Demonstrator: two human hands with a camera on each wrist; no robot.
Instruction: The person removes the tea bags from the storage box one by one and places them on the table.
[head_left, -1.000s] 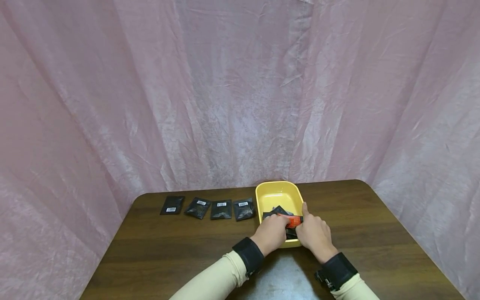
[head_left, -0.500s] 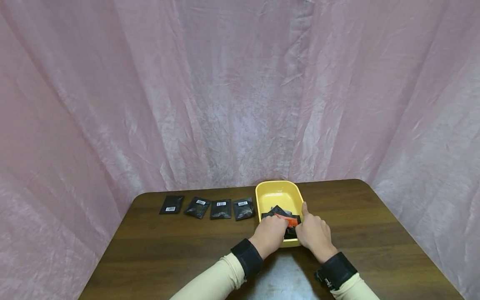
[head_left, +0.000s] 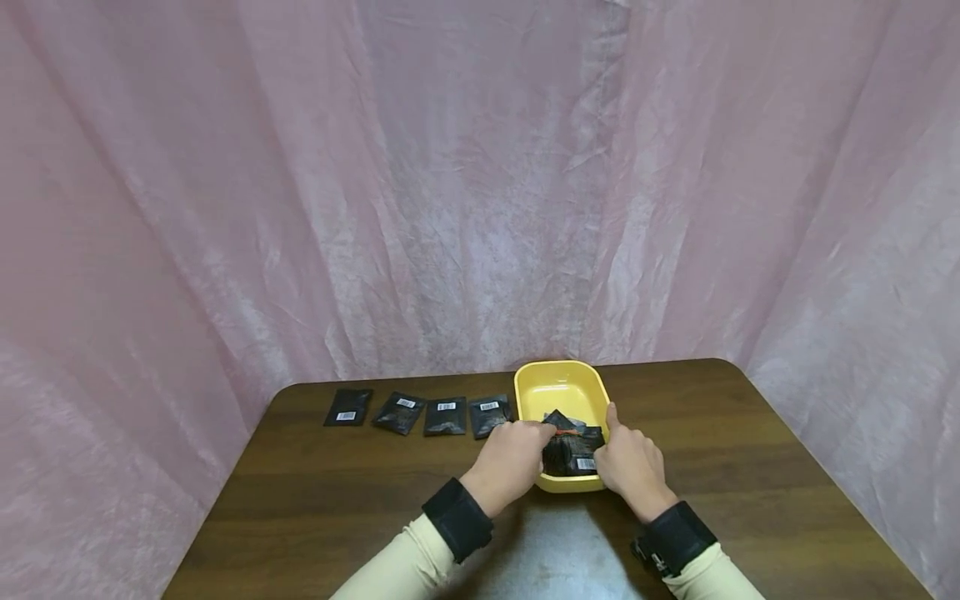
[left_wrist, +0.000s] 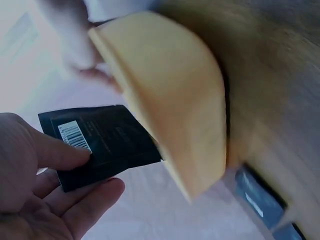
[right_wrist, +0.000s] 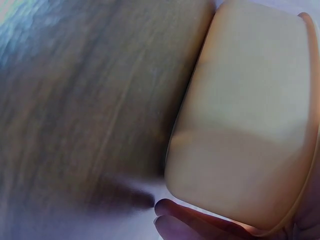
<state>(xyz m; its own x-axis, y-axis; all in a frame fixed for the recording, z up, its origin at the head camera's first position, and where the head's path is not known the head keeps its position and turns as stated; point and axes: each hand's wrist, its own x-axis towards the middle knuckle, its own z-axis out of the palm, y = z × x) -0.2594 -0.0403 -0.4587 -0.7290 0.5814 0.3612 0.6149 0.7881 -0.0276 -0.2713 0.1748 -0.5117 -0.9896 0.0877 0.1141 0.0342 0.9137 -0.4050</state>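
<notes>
A yellow plastic tray (head_left: 562, 377) holds several black sachets (head_left: 583, 450) in its near half, one with a white barcode label facing up. My left hand (head_left: 510, 462) is over the tray's left rim. In the left wrist view its thumb and fingers pinch a black sachet (left_wrist: 112, 142) with a barcode, whose far end reaches the tray's rim. My right hand (head_left: 633, 467) grips the tray's right side. Beneath the tray's outer wall (right_wrist: 245, 90) in the right wrist view, some right-hand fingers (right_wrist: 187, 220) show; the rest are hidden.
Left of the tray, several black sachets lie in a row, from the leftmost sachet (head_left: 348, 407) to the sachet (head_left: 489, 414) beside the rim. The brown wooden table (head_left: 300, 508) ends at a pink curtain (head_left: 480, 183) behind.
My left hand has drawn left, from inside the tray to its left rim. Less orange shows among the sachets, and a barcode-labelled one is now uncovered. The right hand stays put.
</notes>
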